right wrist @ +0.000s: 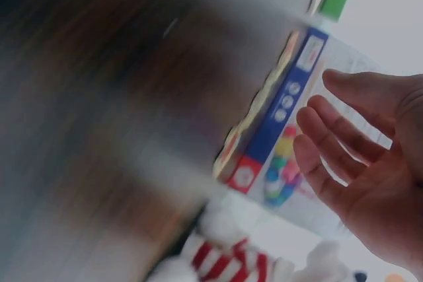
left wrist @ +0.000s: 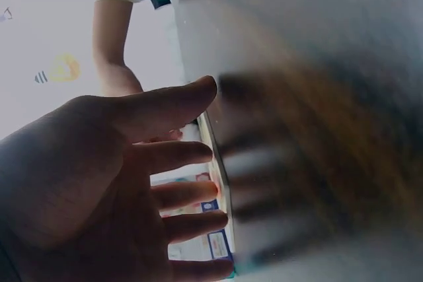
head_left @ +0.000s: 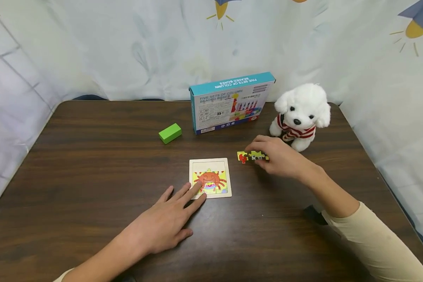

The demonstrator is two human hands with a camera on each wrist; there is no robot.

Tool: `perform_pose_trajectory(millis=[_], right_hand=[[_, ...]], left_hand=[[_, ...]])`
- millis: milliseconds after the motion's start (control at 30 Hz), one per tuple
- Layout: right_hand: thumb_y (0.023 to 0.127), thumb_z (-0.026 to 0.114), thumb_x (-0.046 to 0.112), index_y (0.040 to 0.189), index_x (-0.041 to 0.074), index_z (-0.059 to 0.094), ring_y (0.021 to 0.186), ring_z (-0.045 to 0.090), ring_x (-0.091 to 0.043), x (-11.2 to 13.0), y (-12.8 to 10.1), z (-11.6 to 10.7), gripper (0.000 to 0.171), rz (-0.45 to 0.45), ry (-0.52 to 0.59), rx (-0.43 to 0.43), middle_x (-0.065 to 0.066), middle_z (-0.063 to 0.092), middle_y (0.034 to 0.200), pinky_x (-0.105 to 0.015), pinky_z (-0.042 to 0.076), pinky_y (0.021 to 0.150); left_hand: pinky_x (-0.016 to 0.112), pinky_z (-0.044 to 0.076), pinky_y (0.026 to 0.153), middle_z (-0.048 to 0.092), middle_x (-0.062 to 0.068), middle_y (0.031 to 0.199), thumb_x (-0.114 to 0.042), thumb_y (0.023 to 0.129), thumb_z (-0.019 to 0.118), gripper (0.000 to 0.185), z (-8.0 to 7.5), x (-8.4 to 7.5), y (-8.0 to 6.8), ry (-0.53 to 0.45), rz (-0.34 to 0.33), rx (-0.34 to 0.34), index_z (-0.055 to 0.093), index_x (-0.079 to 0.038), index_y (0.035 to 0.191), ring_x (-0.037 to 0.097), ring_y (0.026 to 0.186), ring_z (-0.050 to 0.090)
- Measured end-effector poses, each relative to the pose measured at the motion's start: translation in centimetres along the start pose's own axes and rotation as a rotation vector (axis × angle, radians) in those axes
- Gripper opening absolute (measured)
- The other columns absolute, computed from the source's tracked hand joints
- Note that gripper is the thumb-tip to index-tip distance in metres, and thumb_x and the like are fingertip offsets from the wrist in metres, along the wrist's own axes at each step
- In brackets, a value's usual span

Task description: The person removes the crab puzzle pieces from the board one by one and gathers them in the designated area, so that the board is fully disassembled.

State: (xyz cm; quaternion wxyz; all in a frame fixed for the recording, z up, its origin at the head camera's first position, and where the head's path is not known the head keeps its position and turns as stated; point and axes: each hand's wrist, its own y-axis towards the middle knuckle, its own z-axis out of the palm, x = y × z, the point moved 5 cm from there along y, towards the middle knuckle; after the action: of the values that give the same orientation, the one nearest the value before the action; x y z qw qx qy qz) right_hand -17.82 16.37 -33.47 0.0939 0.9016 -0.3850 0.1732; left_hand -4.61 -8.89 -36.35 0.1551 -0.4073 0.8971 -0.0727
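A small wooden jigsaw puzzle in a pale frame lies on the table, with a red crab on yellow in the lower part of its tray. My left hand is spread flat, its fingertips resting on the frame's lower left part and over the picture. To the right of the frame, loose puzzle pieces lie in a short row, yellow with red and green. My right hand is over the right end of that row, partly hiding it. In the right wrist view its fingers are loosely bent with nothing between them.
Behind the pieces stands a blue and white toy box. A white plush dog in a striped scarf sits close to my right hand. One green block lies left of the box on the dark wooden table.
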Motion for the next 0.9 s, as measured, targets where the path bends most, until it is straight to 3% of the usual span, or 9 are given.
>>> perform_pose_trajectory(millis=[400,600,900], right_hand=[[0.085,0.069,0.006,0.116,0.016,0.068,0.091,0.060,-0.016,5.0,3.8,2.8,0.032,-0.058,0.008,0.156,0.001,0.062,0.110,-0.030,0.050,0.080],[0.087,0.069,0.013,0.117,0.016,0.069,0.089,0.059,-0.010,7.8,5.8,4.4,0.030,-0.132,0.018,0.233,0.002,0.062,0.107,-0.023,0.050,0.078],[0.085,0.072,0.016,0.124,0.018,0.066,0.090,0.054,-0.010,9.0,7.2,6.3,0.039,-0.155,-0.045,0.311,0.000,0.059,0.109,-0.022,0.048,0.085]], left_hand=[[0.056,0.027,0.109,0.013,0.008,0.161,-0.046,0.088,0.065,0.079,0.3,-0.5,-1.0,0.089,0.049,-0.018,0.032,-0.013,0.151,0.029,0.145,0.021],[0.054,0.029,0.109,0.016,0.009,0.160,-0.047,0.088,0.065,0.079,0.4,-0.5,-1.1,0.094,0.053,-0.023,0.032,-0.013,0.151,0.029,0.145,0.022],[0.054,0.031,0.108,0.017,0.008,0.160,-0.046,0.087,0.067,0.082,0.3,-0.6,-1.2,0.101,0.051,-0.030,0.030,-0.012,0.151,0.029,0.144,0.024]])
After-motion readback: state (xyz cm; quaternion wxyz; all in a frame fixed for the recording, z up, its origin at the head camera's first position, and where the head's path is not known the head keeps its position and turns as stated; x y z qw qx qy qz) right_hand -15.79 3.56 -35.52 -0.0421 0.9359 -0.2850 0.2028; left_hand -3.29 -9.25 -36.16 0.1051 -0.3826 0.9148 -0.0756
